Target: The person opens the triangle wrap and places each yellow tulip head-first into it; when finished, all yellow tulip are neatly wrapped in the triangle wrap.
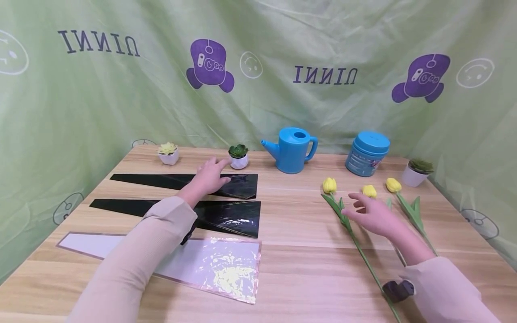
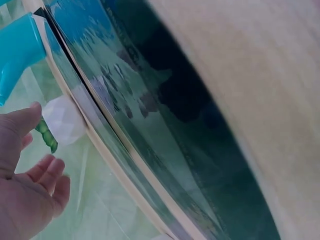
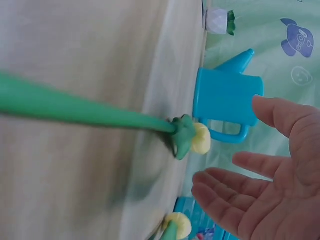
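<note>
My left hand (image 1: 210, 175) reaches out above the farther black tapered sheet (image 1: 242, 184), its fingers parted near a small succulent (image 1: 238, 157) in a white pot. In the left wrist view, the thumb and fingers of that hand (image 2: 35, 165) hold nothing, and the white pot (image 2: 65, 120) lies just past them. My right hand (image 1: 373, 216) hovers over the yellow tulips, near the left tulip (image 1: 329, 185) and the middle tulip (image 1: 369, 191). From the right wrist, this hand (image 3: 255, 185) shows loosely bent fingers around nothing, with a tulip bloom (image 3: 201, 138) apart from them.
Nearer lie a second black sheet (image 1: 234, 217) and a glossy white sheet (image 1: 202, 264). Along the back stand a pale succulent (image 1: 168, 153), a blue watering can (image 1: 292, 152), a blue lidded tub (image 1: 367, 154) and another potted plant (image 1: 416, 174). A third tulip (image 1: 393, 185) lies at right.
</note>
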`<state>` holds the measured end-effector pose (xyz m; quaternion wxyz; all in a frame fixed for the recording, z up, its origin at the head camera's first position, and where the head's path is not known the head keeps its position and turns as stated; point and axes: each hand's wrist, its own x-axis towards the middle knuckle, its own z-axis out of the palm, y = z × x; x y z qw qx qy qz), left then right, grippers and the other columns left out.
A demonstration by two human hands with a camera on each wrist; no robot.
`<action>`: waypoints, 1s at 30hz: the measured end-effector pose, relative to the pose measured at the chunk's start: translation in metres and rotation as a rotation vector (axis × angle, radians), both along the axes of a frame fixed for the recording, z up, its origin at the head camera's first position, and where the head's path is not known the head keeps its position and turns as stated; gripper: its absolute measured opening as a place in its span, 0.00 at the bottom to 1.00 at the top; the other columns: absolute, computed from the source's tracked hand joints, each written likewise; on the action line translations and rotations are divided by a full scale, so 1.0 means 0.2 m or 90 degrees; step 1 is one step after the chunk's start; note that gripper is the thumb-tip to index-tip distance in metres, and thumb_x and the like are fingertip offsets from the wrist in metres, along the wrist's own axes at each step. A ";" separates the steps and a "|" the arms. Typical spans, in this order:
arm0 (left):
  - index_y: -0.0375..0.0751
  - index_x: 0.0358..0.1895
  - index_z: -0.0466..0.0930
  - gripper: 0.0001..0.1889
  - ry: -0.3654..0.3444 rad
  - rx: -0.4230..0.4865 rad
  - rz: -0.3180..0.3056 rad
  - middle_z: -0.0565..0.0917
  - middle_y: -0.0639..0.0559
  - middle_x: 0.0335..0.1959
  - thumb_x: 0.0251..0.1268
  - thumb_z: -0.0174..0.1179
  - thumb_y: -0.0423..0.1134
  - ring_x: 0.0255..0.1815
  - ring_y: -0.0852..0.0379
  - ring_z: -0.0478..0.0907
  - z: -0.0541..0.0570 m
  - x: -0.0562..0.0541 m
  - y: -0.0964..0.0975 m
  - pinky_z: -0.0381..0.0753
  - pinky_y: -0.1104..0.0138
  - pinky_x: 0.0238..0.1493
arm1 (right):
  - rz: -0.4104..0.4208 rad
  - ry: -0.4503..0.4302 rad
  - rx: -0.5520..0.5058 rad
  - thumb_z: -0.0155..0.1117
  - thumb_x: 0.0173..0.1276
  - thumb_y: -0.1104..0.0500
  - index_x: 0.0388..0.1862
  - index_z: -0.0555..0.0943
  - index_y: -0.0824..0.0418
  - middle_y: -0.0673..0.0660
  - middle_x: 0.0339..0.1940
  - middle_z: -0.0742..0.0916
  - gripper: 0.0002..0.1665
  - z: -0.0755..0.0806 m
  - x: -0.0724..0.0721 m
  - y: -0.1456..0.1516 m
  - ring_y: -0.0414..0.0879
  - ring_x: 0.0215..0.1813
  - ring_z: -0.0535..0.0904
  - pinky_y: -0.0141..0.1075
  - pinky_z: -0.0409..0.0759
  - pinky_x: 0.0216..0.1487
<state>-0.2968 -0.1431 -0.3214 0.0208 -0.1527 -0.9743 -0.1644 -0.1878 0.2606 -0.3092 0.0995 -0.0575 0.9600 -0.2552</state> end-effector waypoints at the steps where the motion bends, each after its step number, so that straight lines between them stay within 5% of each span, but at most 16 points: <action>1: 0.45 0.68 0.59 0.31 -0.002 -0.001 -0.008 0.65 0.31 0.60 0.63 0.58 0.40 0.60 0.34 0.64 0.00 -0.01 0.00 0.61 0.42 0.58 | -0.001 -0.007 -0.001 0.53 0.67 0.41 0.68 0.57 0.71 0.77 0.58 0.71 0.44 -0.01 0.01 0.01 0.69 0.57 0.71 0.55 0.74 0.49; 8: 0.40 0.68 0.60 0.31 -0.027 -0.020 -0.064 0.66 0.31 0.63 0.61 0.59 0.36 0.64 0.35 0.62 -0.04 -0.05 -0.02 0.62 0.48 0.62 | 0.001 -0.036 -0.023 0.56 0.65 0.42 0.66 0.60 0.69 0.71 0.52 0.77 0.42 -0.05 0.08 0.08 0.63 0.52 0.74 0.48 0.77 0.44; 18: 0.36 0.66 0.61 0.32 -0.072 -0.021 -0.140 0.71 0.33 0.60 0.59 0.61 0.36 0.61 0.39 0.68 -0.07 -0.06 0.05 0.64 0.52 0.61 | -0.030 -0.119 -0.179 0.64 0.62 0.52 0.65 0.62 0.70 0.59 0.39 0.78 0.39 -0.12 0.11 0.11 0.46 0.36 0.75 0.37 0.78 0.36; 30: 0.34 0.65 0.62 0.30 -0.115 0.003 -0.170 0.69 0.39 0.64 0.59 0.60 0.32 0.59 0.42 0.70 -0.10 -0.06 0.08 0.65 0.54 0.61 | -0.058 -0.101 -0.157 0.70 0.54 0.55 0.59 0.68 0.71 0.54 0.27 0.76 0.37 -0.16 0.12 0.11 0.45 0.27 0.71 0.33 0.70 0.26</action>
